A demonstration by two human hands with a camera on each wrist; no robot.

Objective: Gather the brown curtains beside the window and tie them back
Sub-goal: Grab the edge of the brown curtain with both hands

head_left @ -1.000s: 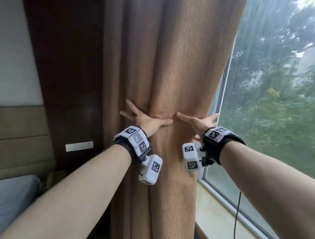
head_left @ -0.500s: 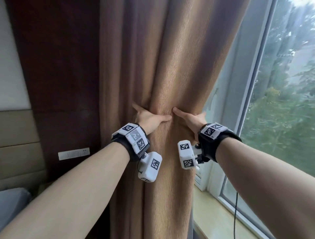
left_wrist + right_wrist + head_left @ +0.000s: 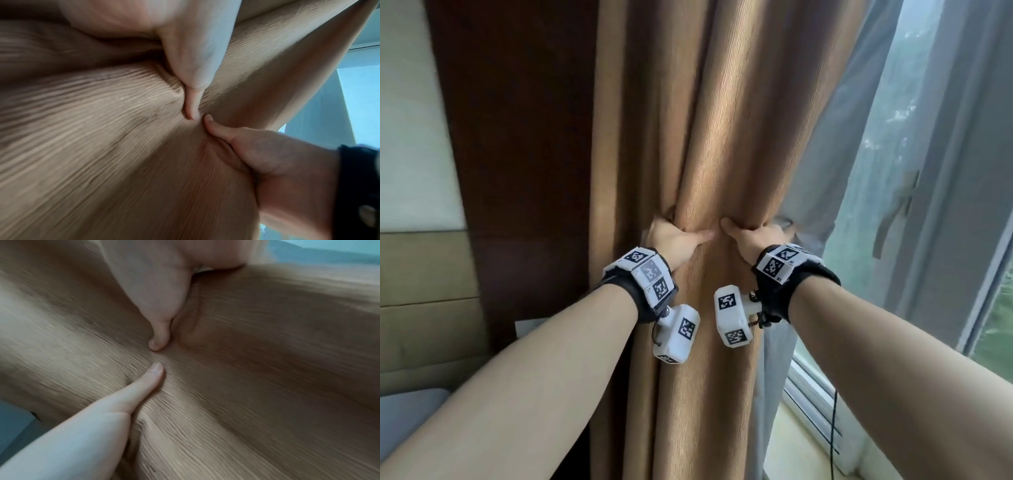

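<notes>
The brown ribbed curtain (image 3: pixel 709 154) hangs bunched into a narrow waist at mid-height. My left hand (image 3: pixel 674 236) grips the bunch from the left and my right hand (image 3: pixel 751 234) from the right. Both thumbs lie across the front, tips almost touching; the other fingers are hidden behind the cloth. The left wrist view shows my left thumb (image 3: pixel 194 84) pressing into the curtain (image 3: pixel 102 138) just above the right thumb (image 3: pixel 220 131). The right wrist view is blurred; there the right thumb (image 3: pixel 160 324) and left thumb (image 3: pixel 141 387) meet on the curtain (image 3: pixel 267 369).
A grey sheer curtain (image 3: pixel 835 164) hangs just right of the brown one, caught partly under my right hand. Beyond it is the window frame with a handle (image 3: pixel 897 212) and a sill (image 3: pixel 794 448) with a thin black cable (image 3: pixel 834 428). A dark wood panel (image 3: pixel 517 154) stands left.
Both hands have closed in toward each other and squeezed the curtain into a tighter bunch. The left fingers, spread a second ago, are now behind the cloth. The sheer curtain has come into view.
</notes>
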